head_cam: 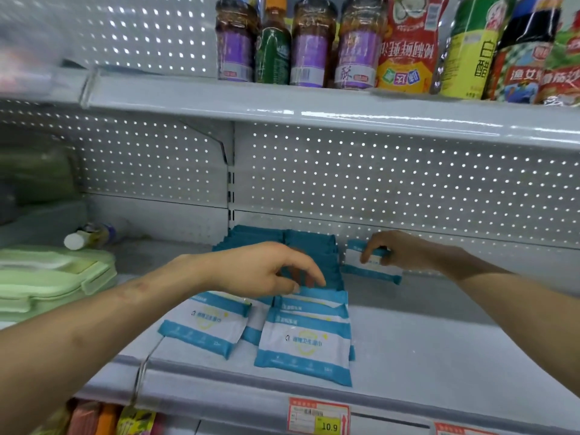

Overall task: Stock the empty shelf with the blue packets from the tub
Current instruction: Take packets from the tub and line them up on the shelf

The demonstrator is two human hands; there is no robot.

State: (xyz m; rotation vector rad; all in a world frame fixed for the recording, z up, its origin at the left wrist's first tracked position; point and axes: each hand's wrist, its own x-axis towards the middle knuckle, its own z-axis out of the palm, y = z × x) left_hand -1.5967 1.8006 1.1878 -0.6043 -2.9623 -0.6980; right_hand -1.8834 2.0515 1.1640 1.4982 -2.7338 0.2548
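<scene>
Right hand [405, 252]: clenched over the top edge of 1 blue packet, fingers curled down its front.
Held packet [367, 263]: stood on edge on the shelf [439, 340] under the right fingers, close to the perforated back panel [408, 183], just beside the rows but apart from them.
Left hand [263, 271]: released, fingers loose and spread, grasping nothing; its fingertips [320, 282] touched the top edge of the front packets.
Rows of packets [314, 246]: 2 rows stood on edge, running from beneath the left palm back to the panel.
Front packet [304, 343]: below the left fingertips, tilted, printed face showing.
Side packet [204, 324]: below the left wrist, tilted, touching the left row.
Green lidded box [47, 277]: well outside the left forearm.
Small bottle [91, 237]: lay on its side behind the box.
Price tag [318, 416]: on the front rail below the front packet, reading 10.9.
</scene>
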